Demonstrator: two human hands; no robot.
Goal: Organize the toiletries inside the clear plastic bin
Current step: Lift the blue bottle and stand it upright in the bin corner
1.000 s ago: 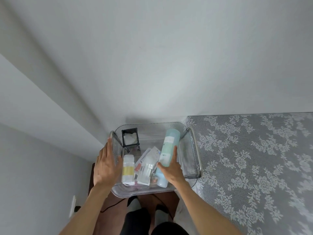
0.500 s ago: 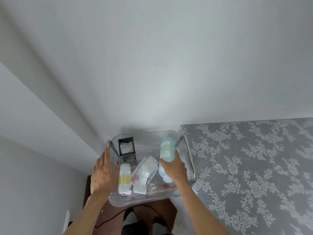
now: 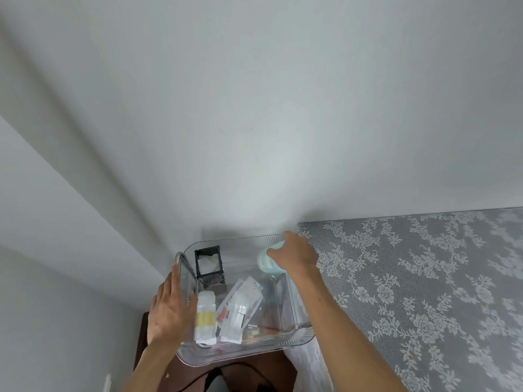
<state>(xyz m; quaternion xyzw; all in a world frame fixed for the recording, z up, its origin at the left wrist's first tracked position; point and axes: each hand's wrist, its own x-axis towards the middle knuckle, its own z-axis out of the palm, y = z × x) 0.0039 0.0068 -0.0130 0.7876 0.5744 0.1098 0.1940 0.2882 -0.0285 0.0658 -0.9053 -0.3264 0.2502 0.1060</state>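
A clear plastic bin [image 3: 249, 354] sits against the white wall, at the left end of a lace-covered surface. My right hand [image 3: 297, 254] grips a pale teal bottle [image 3: 267, 260] standing in the bin's far right corner. My left hand [image 3: 169, 309] lies flat against the outside of the bin's left wall, fingers spread. Inside the bin are a small black-framed holder [image 3: 208, 263] at the far left, a white tube with a yellow band [image 3: 206, 318] near the left, and white sachets [image 3: 240, 309] in the middle.
The grey lace-patterned cloth [image 3: 424, 292] covers the surface to the right of the bin. White walls meet in a corner behind and to the left. Below the bin I see dark brown floor [image 3: 254, 374] and a cable.
My right hand lifted the teal bottle from lying across the bin's middle and stood it in the far right corner. The left hand stayed on the bin's left wall.
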